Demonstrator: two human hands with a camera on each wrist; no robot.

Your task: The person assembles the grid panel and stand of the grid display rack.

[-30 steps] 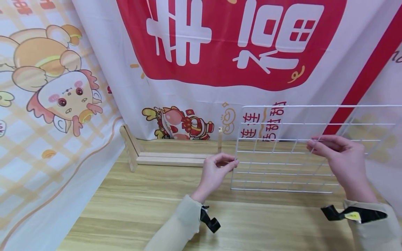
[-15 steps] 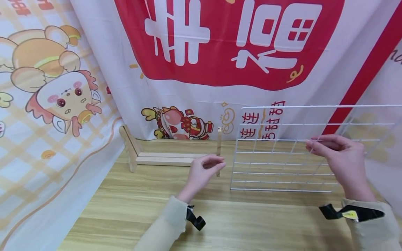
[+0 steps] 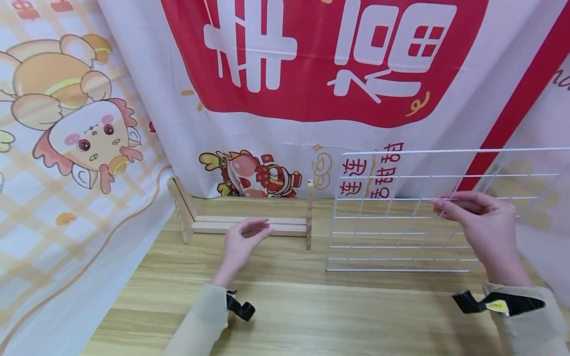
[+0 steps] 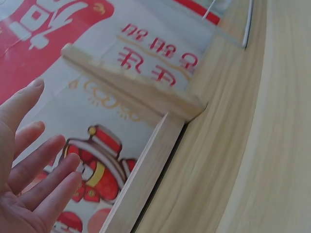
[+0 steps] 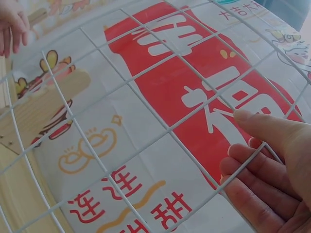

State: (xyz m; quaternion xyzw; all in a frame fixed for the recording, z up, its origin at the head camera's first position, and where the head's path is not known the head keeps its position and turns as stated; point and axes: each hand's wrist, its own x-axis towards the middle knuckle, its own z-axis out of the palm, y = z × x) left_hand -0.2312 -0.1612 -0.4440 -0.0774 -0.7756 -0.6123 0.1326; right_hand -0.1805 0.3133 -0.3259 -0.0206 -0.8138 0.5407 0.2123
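My right hand (image 3: 487,232) grips a white wire grid panel (image 3: 396,270) by its wires. In the right wrist view, the thumb lies against a wire while the other fingers reach behind the mesh. The panel stands upright on the right, its lower edge at the tabletop. My left hand (image 3: 240,242) holds nothing, and its fingers are spread and relaxed in the left wrist view. It hovers in front of a wooden stand (image 3: 289,230), which has a notched left upright (image 3: 183,217), a grooved crossbar and a right upright (image 3: 309,217).
The stand rests on a wood-grain table (image 3: 356,316), left of the panel and apart from it. Behind hangs a white cloth (image 3: 178,123) with red lettering and cartoon figures. Another printed cloth (image 3: 40,198) borders the left side.
My left hand has let go of the panel's left edge and moved left, in front of the stand. My right hand and the panel have stayed nearly still.
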